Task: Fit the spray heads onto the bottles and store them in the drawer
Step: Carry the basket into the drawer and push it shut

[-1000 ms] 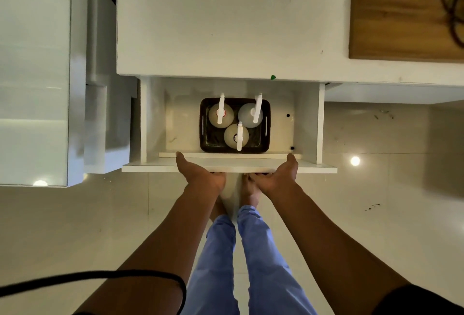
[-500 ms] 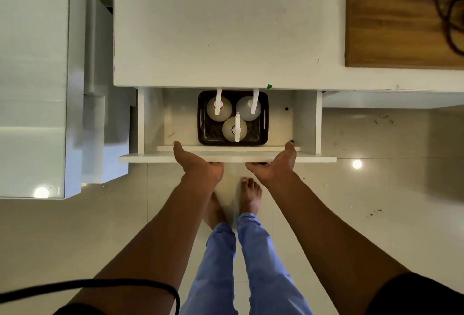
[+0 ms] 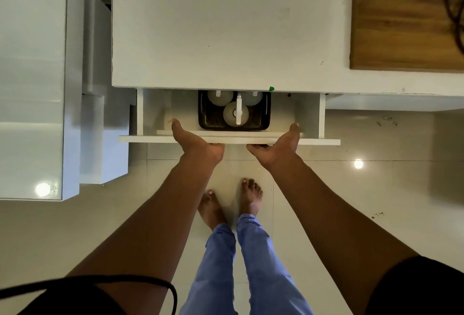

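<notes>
A white drawer [image 3: 150, 139] stands partly open under the white countertop. Inside it sits a dark tray [image 3: 202, 114] holding three translucent bottles with white spray heads fitted. The front bottle [image 3: 229, 114] shows fully. The back left bottle [image 3: 219, 97] and back right bottle [image 3: 254, 99] are half hidden under the counter edge. My left hand [image 3: 195, 142] grips the drawer front left of centre, thumb over the top edge. My right hand [image 3: 278, 146] grips it right of centre the same way.
The white countertop [image 3: 226, 26] carries a wooden board [image 3: 401, 26] with a dark cable at the far right. A white cabinet [image 3: 32, 88] stands to the left. My bare feet [image 3: 231, 204] stand on the glossy tiled floor below the drawer.
The drawer has slid inward under the counter with both hands on its front. The two back bottles are now partly covered by the counter edge.
</notes>
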